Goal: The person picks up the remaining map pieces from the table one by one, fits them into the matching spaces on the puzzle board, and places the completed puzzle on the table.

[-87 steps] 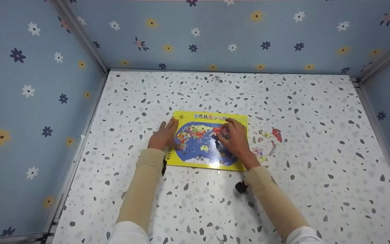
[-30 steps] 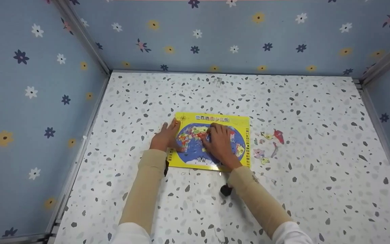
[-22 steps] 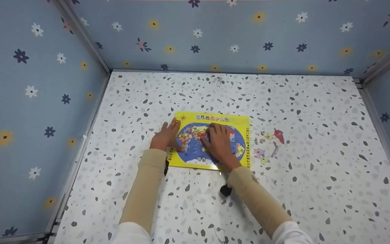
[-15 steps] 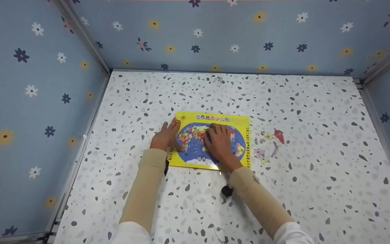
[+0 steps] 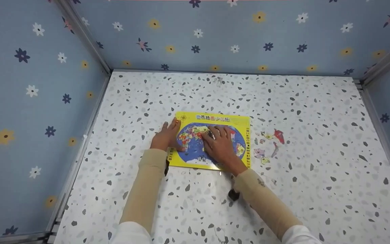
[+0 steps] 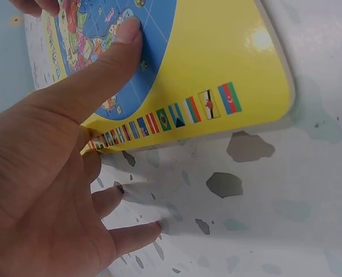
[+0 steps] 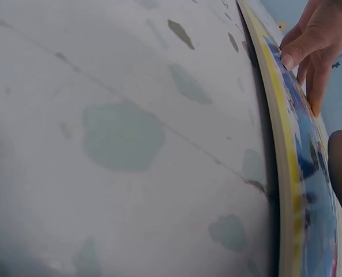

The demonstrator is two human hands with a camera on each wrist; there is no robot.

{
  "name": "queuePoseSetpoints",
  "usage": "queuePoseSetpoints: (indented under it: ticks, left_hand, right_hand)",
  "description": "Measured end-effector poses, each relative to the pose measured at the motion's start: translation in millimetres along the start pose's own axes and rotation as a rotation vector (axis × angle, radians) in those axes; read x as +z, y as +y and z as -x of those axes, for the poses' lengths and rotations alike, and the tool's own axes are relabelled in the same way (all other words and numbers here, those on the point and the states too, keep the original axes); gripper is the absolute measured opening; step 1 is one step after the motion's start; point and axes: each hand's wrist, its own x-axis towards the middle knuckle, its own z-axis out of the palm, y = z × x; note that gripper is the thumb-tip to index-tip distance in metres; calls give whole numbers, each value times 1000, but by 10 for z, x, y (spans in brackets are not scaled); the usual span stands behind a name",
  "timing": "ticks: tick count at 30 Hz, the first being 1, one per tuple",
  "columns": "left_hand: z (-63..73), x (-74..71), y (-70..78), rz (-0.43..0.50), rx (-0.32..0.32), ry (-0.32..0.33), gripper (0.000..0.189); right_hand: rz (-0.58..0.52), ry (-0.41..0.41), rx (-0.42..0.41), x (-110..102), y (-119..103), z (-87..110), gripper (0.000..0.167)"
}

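Note:
A yellow-bordered world map puzzle board [image 5: 185,163] lies on the speckled table. My left hand [image 5: 163,139] steadies its left side. In the left wrist view, the left thumb [image 6: 104,66] lies on the printed map while the other fingers spread past the edge onto the table. Over the upper middle of the map is my right hand [image 5: 221,145], fingers bent and tips down on the Asia area; I cannot tell whether it pinches a piece. Loose puzzle pieces lie right of the board, among them a red one [image 5: 279,136] and a purplish one [image 5: 259,153].
Blue flowered panels [image 5: 215,37] close off the back and both sides of the table [image 5: 317,189]. A yellow piece [image 5: 267,135] and several other small pieces sit just beyond the board's right edge.
From the map's right part, my right hand has moved left to its upper middle; its fingers and wrist then shift slightly. The left hand stays at the board's left side.

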Motion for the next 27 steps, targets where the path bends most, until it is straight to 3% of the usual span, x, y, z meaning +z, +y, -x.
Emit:
queuePoseSetpoints:
  ticks: [7, 20, 27]
  left_hand:
    - [-14, 10, 2, -17, -10, 10, 114]
    - [-6, -2, -4, -19, 4, 13, 115]
    - [8, -4, 19, 12, -21, 7, 114]
  right_hand:
    - [-4, -84, -8, -42, 20, 58, 37]
    - [10, -51, 1, -20, -22, -32, 36]
    - [-18, -77, 11, 26, -91, -60, 41]
